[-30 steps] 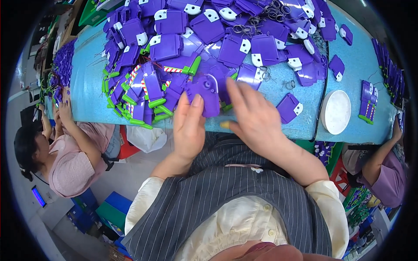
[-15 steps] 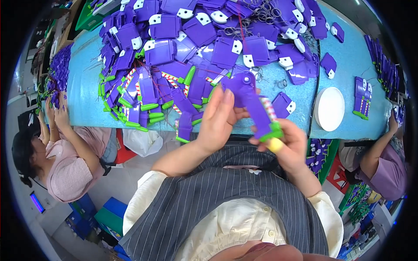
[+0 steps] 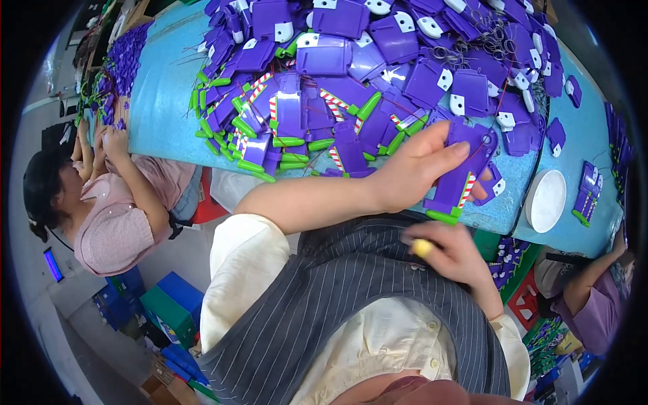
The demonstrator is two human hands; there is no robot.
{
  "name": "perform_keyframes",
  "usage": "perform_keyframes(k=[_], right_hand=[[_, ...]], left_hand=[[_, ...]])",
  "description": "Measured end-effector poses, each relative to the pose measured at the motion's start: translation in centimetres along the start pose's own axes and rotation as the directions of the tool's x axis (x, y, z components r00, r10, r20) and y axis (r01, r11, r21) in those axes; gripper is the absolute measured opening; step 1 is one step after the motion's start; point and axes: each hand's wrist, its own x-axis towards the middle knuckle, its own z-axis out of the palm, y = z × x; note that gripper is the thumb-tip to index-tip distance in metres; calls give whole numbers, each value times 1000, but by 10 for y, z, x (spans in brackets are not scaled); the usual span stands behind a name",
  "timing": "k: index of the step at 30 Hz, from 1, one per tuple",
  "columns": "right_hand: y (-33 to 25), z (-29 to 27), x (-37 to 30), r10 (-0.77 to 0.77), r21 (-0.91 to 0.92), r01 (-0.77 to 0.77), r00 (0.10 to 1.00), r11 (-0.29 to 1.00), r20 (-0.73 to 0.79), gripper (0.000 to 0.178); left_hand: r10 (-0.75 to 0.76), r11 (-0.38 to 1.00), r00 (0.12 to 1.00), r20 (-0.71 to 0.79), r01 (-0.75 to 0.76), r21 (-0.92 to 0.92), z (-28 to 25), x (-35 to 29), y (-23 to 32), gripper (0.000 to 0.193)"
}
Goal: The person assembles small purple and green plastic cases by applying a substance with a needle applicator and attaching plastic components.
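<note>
My left hand (image 3: 405, 169) grips a long purple plastic toy part (image 3: 453, 182) above the table's near edge. The part has a green end, a red-and-white striped strip and a round hole near its top. My left fingers are wrapped round it, some of them behind it. Lower down, close to my vest, my right hand (image 3: 452, 253) is apart from the part. A yellow cover (image 3: 422, 248) sits on one of its digits. Its fingers look bent but are blurred. Similar striped parts with green ends (image 3: 290, 111) lie heaped left of my left hand.
Purple pieces with white corners (image 3: 324, 54) are piled at the back of the blue table (image 3: 165, 101). Metal rings (image 3: 496, 37) lie among them. To the right stand a white round dish (image 3: 545, 201) and stacked parts (image 3: 588, 192). Co-workers (image 3: 118, 219) sit on both sides.
My right hand has let go of the purple toy part and drawn back toward my body. My left hand has carried the part to the right; the whole view has shifted too.
</note>
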Motion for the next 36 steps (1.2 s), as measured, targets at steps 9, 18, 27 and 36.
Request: perform_keyframes(k=[9, 18, 27, 36], right_hand=[[20, 75, 90, 149, 473, -337, 908, 814, 392, 42], [-10, 65, 78, -53, 518, 55, 998, 853, -20, 26], [-21, 42, 68, 13, 585, 143, 967, 798, -255, 40], [-54, -90, 5, 16, 359, 399, 650, 844, -760, 46]], left_hand=[[21, 990, 997, -77, -32, -137, 5, 13, 30, 32], [329, 937, 944, 24, -329, 115, 34, -6, 81, 35], [292, 956, 950, 112, -286, -63, 1, 72, 91, 27], [-189, 979, 980, 54, 184, 92, 48, 1, 30, 35]])
